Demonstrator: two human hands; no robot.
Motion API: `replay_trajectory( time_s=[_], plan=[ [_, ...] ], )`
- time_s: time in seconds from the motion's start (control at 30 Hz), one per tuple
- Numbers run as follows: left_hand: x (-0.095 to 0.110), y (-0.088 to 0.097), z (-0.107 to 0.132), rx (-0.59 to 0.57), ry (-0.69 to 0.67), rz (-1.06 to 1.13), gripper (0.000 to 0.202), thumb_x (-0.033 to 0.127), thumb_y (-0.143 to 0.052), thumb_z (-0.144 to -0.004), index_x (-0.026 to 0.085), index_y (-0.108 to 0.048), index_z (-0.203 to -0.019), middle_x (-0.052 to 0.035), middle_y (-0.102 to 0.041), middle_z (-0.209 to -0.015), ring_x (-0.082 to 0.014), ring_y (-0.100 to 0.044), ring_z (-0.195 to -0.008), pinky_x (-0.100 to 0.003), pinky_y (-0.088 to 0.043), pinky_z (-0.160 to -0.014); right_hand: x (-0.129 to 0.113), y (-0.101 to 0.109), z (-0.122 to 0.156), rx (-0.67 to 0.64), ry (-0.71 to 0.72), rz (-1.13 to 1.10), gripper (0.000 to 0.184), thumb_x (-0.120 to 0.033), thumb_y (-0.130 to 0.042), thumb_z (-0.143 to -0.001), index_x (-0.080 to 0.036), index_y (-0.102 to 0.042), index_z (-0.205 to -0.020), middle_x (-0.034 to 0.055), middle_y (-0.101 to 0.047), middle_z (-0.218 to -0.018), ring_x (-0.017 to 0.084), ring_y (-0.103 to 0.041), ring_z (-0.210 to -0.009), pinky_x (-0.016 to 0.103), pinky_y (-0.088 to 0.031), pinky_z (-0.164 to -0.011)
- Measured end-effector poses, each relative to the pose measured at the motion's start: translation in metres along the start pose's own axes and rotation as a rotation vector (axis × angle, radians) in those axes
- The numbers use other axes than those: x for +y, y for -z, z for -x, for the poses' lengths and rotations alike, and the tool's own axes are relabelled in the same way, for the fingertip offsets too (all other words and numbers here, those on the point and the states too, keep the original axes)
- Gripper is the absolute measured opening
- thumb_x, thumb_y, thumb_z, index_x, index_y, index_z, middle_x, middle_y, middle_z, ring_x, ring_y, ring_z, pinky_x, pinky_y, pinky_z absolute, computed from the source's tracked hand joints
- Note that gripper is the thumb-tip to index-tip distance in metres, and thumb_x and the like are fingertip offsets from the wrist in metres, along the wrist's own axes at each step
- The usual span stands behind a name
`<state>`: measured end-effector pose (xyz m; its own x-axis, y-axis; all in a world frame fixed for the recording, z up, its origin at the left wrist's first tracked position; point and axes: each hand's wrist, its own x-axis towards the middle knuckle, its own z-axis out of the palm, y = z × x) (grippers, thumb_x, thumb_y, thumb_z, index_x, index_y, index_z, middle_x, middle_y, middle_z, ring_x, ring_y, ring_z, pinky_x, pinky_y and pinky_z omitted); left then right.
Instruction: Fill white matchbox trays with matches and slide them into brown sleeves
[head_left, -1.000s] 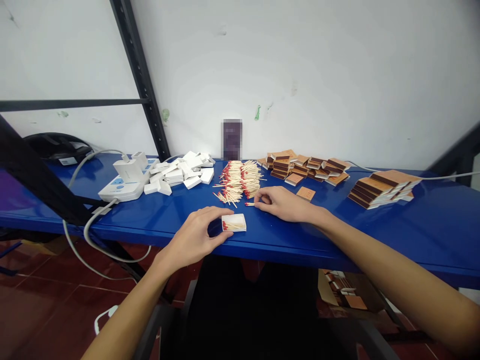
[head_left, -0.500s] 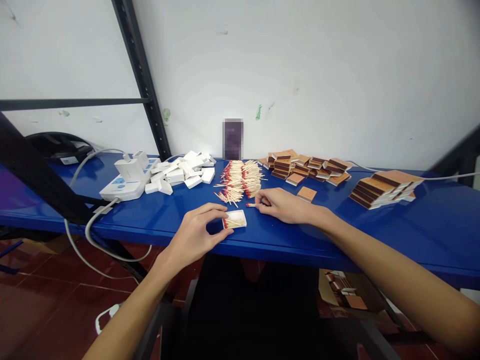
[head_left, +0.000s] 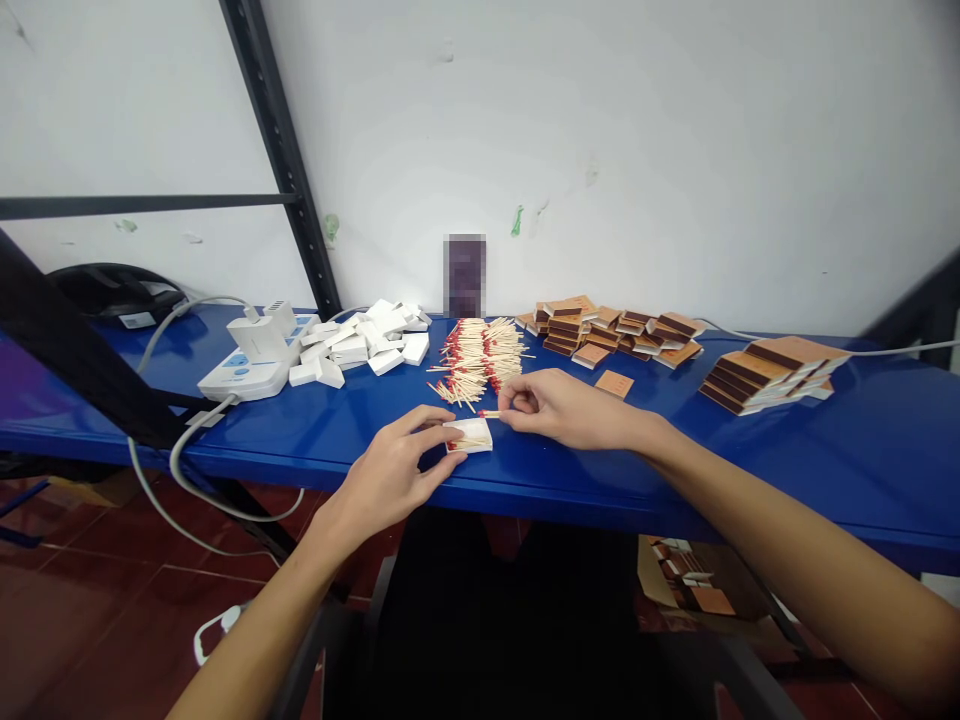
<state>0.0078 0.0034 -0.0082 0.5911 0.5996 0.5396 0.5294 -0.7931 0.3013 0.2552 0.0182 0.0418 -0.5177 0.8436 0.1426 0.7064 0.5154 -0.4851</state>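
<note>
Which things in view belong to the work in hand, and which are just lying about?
In the work:
white tray held by the left hand
matches pinched in the right hand
match pile
probably the small white boxes and brown matchboxes

Just lying about, it seems:
power strip with chargers
black object, far left
blurred dark object against the wall

A blue tabletop (head_left: 825, 470) carries a white power strip (head_left: 238, 382) at left, then a jumble of white trays (head_left: 364, 342). Matches (head_left: 469, 362) lie in 2 adjoining heaps mid-table; 1 open tray (head_left: 484, 430) sits at the near edge. Rightward lie piled brown matchboxes (head_left: 566, 312), 1 separate matchbox (head_left: 614, 384) and a layered stack (head_left: 769, 368).
</note>
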Motion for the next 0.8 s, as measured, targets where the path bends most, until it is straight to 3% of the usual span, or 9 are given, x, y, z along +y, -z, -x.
replay_trajectory(
  time_s=[0.23, 0.43, 0.53, 0.63, 0.7, 0.8],
  plan=[
    [-0.003, -0.002, 0.0, 0.119, -0.016, 0.051, 0.048, 0.022, -0.07, -0.086, 0.022, -0.051, -0.131, -0.0041, -0.066, -0.113, -0.0171, -0.065, -0.098, -0.031, -0.054, -0.089, -0.028, -0.01, -0.006, -0.111, 0.041, -0.004, 0.013, -0.028, -0.06, -0.084, -0.016, -0.066, -0.082, -0.0028, -0.053, -0.065, 0.01, -0.042, -0.057, 0.024, -0.027, -0.056],
    [-0.004, -0.002, 0.0, 0.091, -0.046, 0.066, 0.026, 0.023, -0.067, -0.088, 0.021, -0.062, -0.113, -0.0043, -0.068, -0.11, -0.0176, -0.066, -0.1, -0.031, -0.054, -0.089, -0.03, -0.01, -0.008, -0.162, 0.041, 0.007, 0.02, -0.032, -0.058, -0.088, -0.017, -0.069, -0.087, -0.0031, -0.053, -0.062, 0.01, -0.04, -0.055, 0.025, -0.026, -0.056],
    [-0.005, -0.004, 0.0, 0.078, -0.036, 0.044, 0.021, 0.024, -0.065, -0.089, 0.019, -0.066, -0.11, -0.0058, -0.067, -0.112, -0.0187, -0.066, -0.1, -0.032, -0.054, -0.09, -0.019, 0.002, -0.004, -0.055, 0.062, 0.051, 0.023, -0.034, -0.053, -0.091, -0.017, -0.068, -0.086, -0.0021, -0.054, -0.064, 0.01, -0.043, -0.057, 0.025, -0.028, -0.058],
    [-0.005, -0.004, 0.0, 0.039, -0.008, 0.02, 0.024, 0.024, -0.062, -0.091, 0.018, -0.066, -0.113, -0.008, -0.065, -0.115, -0.0202, -0.066, -0.101, -0.034, -0.054, -0.09, 0.004, 0.013, -0.002, 0.054, -0.019, 0.233, 0.017, -0.028, -0.054, -0.09, -0.017, -0.067, -0.092, 0.0, -0.058, -0.069, 0.012, -0.048, -0.06, 0.026, -0.029, -0.059],
    [-0.005, -0.004, 0.0, 0.01, 0.009, 0.011, 0.023, 0.024, -0.06, -0.091, 0.017, -0.067, -0.112, -0.0088, -0.064, -0.115, -0.0205, -0.065, -0.1, -0.035, -0.054, -0.09, 0.021, 0.014, -0.003, 0.059, -0.1, 0.371, 0.017, -0.024, -0.056, -0.088, -0.017, -0.066, -0.099, 0.0017, -0.061, -0.072, 0.014, -0.051, -0.064, 0.026, -0.03, -0.06],
    [-0.005, -0.003, 0.001, -0.015, 0.026, 0.01, 0.02, 0.026, -0.058, -0.092, 0.018, -0.069, -0.107, -0.0087, -0.062, -0.115, -0.02, -0.065, -0.098, -0.035, -0.054, -0.088, 0.042, 0.009, -0.006, 0.052, -0.087, 0.473, 0.023, -0.025, -0.054, -0.09, -0.017, -0.066, -0.108, 0.0052, -0.065, -0.082, 0.017, -0.056, -0.071, 0.027, -0.033, -0.063]
  ],
)
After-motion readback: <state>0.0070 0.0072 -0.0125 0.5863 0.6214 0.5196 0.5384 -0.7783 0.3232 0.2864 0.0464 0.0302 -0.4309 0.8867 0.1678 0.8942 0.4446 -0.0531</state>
